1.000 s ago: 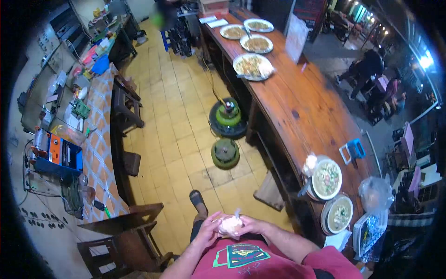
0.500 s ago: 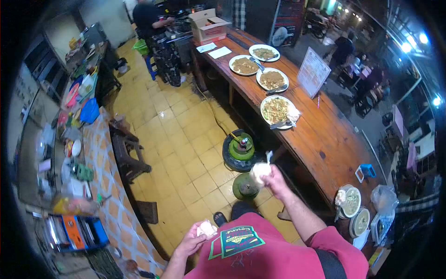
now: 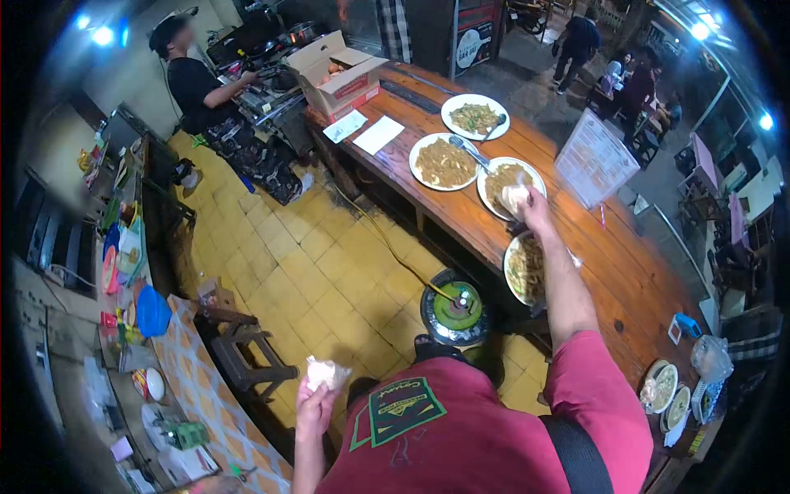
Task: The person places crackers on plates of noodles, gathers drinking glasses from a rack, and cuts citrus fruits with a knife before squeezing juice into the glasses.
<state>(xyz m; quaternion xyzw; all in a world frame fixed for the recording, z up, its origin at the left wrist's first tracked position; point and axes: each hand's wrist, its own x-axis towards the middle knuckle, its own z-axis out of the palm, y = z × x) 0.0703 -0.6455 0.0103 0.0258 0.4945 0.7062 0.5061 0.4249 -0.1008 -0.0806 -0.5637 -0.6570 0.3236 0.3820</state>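
Observation:
My left hand point(image 3: 311, 412) is closed on a small clear plastic bag point(image 3: 327, 373) with pale contents, held up over the floor in front of my shirt. My right hand point(image 3: 539, 216) reaches across the wooden counter point(image 3: 613, 284), gripping another small bag point(image 3: 515, 198) with whitish contents. That bag is at the near right part of a plate of brown noodles point(image 3: 496, 177) and covers some of it; whether it touches the food I cannot tell. My right forearm partly hides a nearer plate of food point(image 3: 521, 272). Beside these are a second noodle plate point(image 3: 444, 163) and a plate of greenish food point(image 3: 471, 118).
On the counter stand a menu board point(image 3: 594, 160), a cardboard box point(image 3: 336, 76) and two white papers point(image 3: 378, 135). Bowls point(image 3: 660, 387) sit at its near right end. A green gas cylinder point(image 3: 455, 306) is beneath. A co-worker point(image 3: 197, 90) stands at the stove. A wooden stool point(image 3: 247, 350) is left.
My right hand has moved from above the gas cylinders to the noodle plate, still gripping its bag. My left hand has lifted its bag away from my shirt. The view has turned.

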